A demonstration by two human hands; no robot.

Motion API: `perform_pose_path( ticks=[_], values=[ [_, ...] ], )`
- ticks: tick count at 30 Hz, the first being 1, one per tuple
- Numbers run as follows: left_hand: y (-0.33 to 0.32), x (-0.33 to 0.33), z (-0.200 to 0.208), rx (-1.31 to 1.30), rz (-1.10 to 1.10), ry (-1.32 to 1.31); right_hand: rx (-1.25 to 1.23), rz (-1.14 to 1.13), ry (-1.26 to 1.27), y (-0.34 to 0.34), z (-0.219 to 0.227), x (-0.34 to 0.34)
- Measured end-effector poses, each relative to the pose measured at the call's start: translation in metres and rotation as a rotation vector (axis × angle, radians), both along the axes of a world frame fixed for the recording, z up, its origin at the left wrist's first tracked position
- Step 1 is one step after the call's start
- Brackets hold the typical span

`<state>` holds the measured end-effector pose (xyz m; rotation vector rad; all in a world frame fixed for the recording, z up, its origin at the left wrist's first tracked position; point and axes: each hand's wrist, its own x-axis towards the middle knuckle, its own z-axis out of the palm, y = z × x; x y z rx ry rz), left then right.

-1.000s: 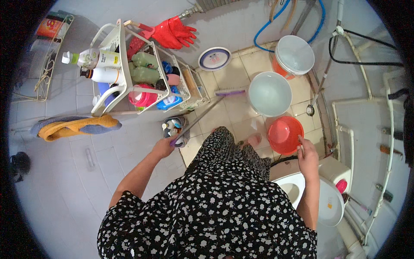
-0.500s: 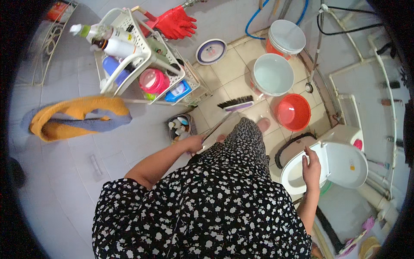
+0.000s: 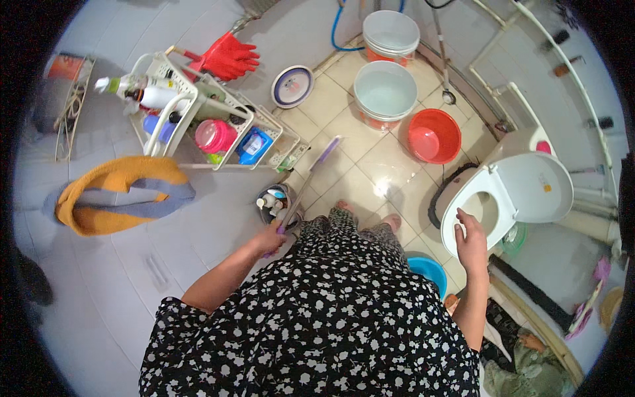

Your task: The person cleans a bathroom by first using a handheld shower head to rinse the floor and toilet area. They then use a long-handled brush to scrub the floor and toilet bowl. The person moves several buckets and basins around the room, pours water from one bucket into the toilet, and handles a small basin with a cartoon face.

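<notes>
My left hand (image 3: 269,238) is closed around the purple grip of a broom (image 3: 305,190). Its long handle slants forward to a narrow purple and grey head (image 3: 329,149) over the tiled floor; the bristles barely show from this angle. My right hand (image 3: 471,243) hangs with fingers apart, holding nothing. Below it, in this view, is the white toilet seat (image 3: 450,227), with the lid (image 3: 544,180) raised. Whether the fingers touch the seat I cannot tell. Beside the broom handle, a small bin (image 3: 296,217) holds several bottles.
A red bucket (image 3: 455,135), a white bucket of water (image 3: 359,92) and another white bucket (image 3: 377,28) stand ahead. A loaded shelf cart (image 3: 188,126) is at left, near red gloves (image 3: 228,56) and a basin (image 3: 292,87). A blue basin (image 3: 431,271) sits beside me.
My view has shifted back and turned, bringing the blue basin into sight. The broom head has swung left and turned, so its black bristles no longer show. My right hand remains by the toilet.
</notes>
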<state>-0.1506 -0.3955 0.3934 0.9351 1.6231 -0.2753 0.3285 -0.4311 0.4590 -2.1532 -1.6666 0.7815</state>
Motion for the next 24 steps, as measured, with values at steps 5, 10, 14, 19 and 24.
perform_pose_path(
  ticks=[5, 10, 14, 19, 24],
  values=[
    [0.017, 0.068, -0.013, -0.229, 0.14, -0.125, -0.029, -0.097, -0.008, -0.049, 0.003, 0.035],
    [0.05, 0.153, -0.008, -0.357, -0.082, -0.19, -0.048, -0.218, 0.018, -0.101, -0.015, 0.083],
    [0.065, 0.228, -0.024, -0.469, -0.115, -0.329, -0.016, -0.275, 0.021, -0.114, -0.015, 0.105],
    [0.062, 0.301, -0.061, -0.516, -0.009, -0.451, -0.013, -0.378, -0.017, -0.131, -0.006, 0.118],
    [0.109, 0.312, -0.014, -0.442, -0.253, -0.415, -0.062, -0.549, -0.033, -0.148, -0.003, 0.115]
  ],
)
